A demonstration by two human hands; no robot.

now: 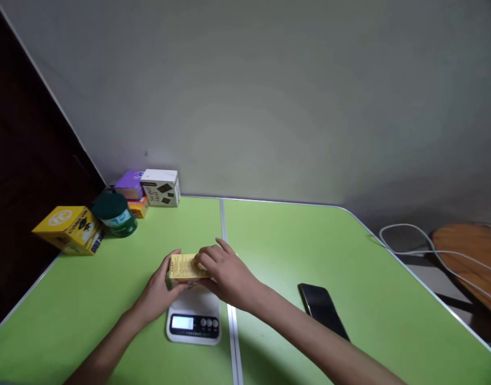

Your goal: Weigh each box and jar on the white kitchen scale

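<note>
A small yellow box [183,266] with fine print on its face is between my two hands, over the back part of a white digital scale [194,302]. My left hand [159,289] grips the box's left end, thumb along its near side. From the right, my right hand [225,270] curls its fingers over the box's right end. Whether the box rests on the scale's plate or is held just above it, I cannot tell. The scale's display is lit, but its reading is too blurred to make out. Three round buttons sit beside the display.
At the back left of the green table [285,240] stand a yellow carton [69,227], a dark green tub [115,214], a purple box [129,184], an orange box [138,207] and a white box [161,187]. A black phone [323,310] lies right. White cable [406,251] hangs beyond the right edge.
</note>
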